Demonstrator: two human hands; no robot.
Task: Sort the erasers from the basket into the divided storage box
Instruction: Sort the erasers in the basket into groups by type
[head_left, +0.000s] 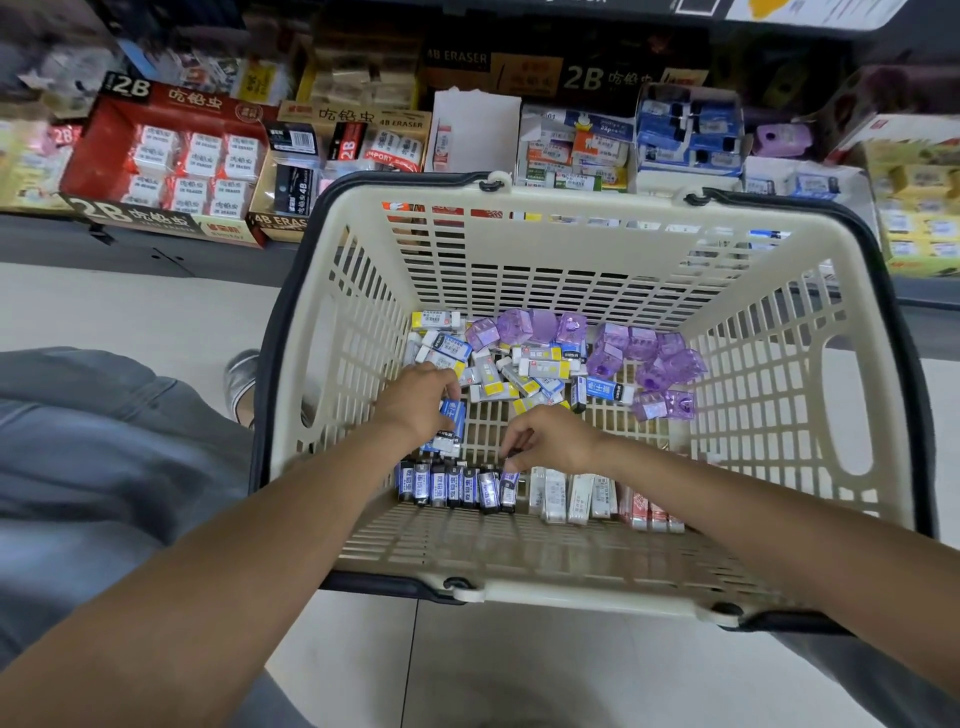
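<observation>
Hands work inside the basket (519, 249). Left hand (415, 397) grips blue erasers (451, 423); right hand (550, 439) pinches a dark eraser (509, 486).

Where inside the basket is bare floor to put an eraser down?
Bare mesh lies between the right hand and the purple cases, toward the basket right wall. The far pile and near row are crowded.

A red display box (156, 156) on the shelf reads "2B" in large white print. The tan box (358, 122) beside it reads "4B ERASER". A dark carton (519, 67) behind shows "4B ERASER" and "2B".
</observation>
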